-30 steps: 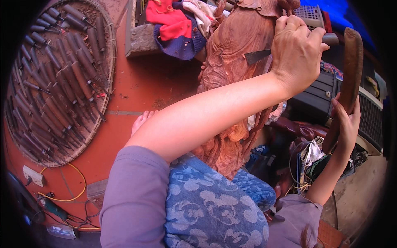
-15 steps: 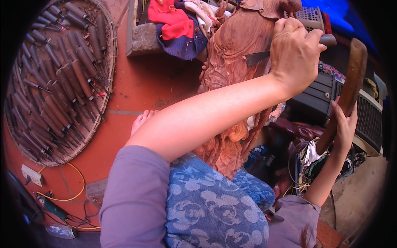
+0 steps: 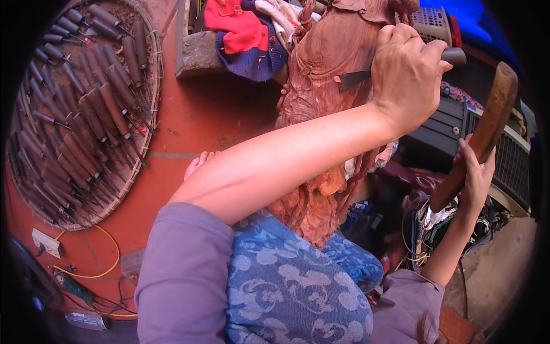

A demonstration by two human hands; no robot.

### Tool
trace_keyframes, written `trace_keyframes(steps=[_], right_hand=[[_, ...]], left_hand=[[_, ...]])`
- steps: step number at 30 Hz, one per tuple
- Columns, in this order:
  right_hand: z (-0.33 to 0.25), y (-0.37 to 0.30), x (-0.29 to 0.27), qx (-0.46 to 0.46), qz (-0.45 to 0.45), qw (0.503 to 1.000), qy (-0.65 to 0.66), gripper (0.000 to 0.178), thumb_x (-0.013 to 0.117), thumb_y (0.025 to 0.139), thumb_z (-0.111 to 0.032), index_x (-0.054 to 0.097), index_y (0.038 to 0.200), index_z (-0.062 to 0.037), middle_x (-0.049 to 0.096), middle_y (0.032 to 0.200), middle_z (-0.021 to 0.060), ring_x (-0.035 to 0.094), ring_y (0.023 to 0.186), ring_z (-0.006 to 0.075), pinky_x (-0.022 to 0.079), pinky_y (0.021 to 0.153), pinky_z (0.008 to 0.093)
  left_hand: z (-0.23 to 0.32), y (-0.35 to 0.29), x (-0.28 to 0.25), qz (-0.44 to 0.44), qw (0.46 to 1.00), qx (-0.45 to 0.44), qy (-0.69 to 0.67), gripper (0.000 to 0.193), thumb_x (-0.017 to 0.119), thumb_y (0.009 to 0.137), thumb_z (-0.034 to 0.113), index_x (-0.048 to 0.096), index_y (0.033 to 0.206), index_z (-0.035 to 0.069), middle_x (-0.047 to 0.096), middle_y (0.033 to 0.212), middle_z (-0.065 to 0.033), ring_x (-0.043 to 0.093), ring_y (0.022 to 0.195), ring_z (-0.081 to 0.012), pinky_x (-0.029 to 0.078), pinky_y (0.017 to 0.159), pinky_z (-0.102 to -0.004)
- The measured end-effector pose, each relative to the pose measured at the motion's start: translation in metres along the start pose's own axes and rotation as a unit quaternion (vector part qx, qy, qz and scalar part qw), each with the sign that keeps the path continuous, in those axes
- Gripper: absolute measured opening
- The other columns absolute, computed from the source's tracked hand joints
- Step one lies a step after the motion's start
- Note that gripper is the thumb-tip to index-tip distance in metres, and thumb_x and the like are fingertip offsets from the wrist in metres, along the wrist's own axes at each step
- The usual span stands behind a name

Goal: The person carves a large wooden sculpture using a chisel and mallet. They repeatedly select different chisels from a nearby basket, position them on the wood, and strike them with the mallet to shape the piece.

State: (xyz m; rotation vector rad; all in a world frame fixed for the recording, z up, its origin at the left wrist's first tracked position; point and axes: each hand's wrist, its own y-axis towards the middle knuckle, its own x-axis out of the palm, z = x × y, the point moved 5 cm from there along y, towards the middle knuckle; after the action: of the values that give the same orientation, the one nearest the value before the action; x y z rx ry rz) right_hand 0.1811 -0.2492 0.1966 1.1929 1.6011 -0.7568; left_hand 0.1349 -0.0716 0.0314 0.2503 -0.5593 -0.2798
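Note:
My left hand point(image 3: 407, 77) is closed around a wood chisel point(image 3: 354, 81). Its flat dark blade points left against the carved reddish-brown wooden figure point(image 3: 329, 49), and its round handle end sticks out past my thumb. Most of the handle is hidden in my fist. Off to the right, my right hand point(image 3: 477, 175) grips a long wooden mallet point(image 3: 488, 117), a smooth club-like stick, held tilted and apart from the chisel. The figure stretches from the top of the view down to my knees, and my left forearm covers part of its middle.
A round woven tray point(image 3: 156, 94) at the left holds many wood-handled chisels. Red and dark blue cloth point(image 3: 252, 54) lies beyond the figure. A power strip point(image 3: 46, 243) and a green power tool point(image 3: 74, 289) with cords lie at lower left. Black-and-grey cases point(image 3: 438, 126) stand right.
The mallet has swung a little, its upper end moving right and down and its lower end left. My left hand and the chisel have shifted very slightly left.

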Motion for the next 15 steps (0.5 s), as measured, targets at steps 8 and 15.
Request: trace_keyframes(steps=[8,15], right_hand=[[0.0,-0.006,0.001,-0.013,-0.039,0.997,-0.06,0.038,0.068,0.085,-0.004,0.054,0.119,-0.004,0.057,0.092,-0.0012,0.05,0.074,0.0047,0.041,0.066,0.0194],[0.011,-0.01,-0.001,-0.077,-0.033,0.992,-0.099,0.055,0.068,0.084,-0.003,0.047,0.134,-0.0003,0.059,0.106,0.0037,0.056,0.087,0.009,0.045,0.074,0.0217]], left_hand=[[-0.002,-0.003,-0.006,-0.004,1.0,0.006,-0.003,0.017,0.07,0.076,0.015,0.067,0.087,0.003,0.062,0.075,-0.0137,0.055,0.089,-0.0316,0.037,0.084,-0.0439],[0.0,-0.005,-0.008,-0.013,1.0,0.011,-0.014,0.018,0.07,0.076,0.015,0.068,0.09,0.004,0.062,0.075,-0.0135,0.055,0.089,-0.0316,0.038,0.084,-0.0441]])
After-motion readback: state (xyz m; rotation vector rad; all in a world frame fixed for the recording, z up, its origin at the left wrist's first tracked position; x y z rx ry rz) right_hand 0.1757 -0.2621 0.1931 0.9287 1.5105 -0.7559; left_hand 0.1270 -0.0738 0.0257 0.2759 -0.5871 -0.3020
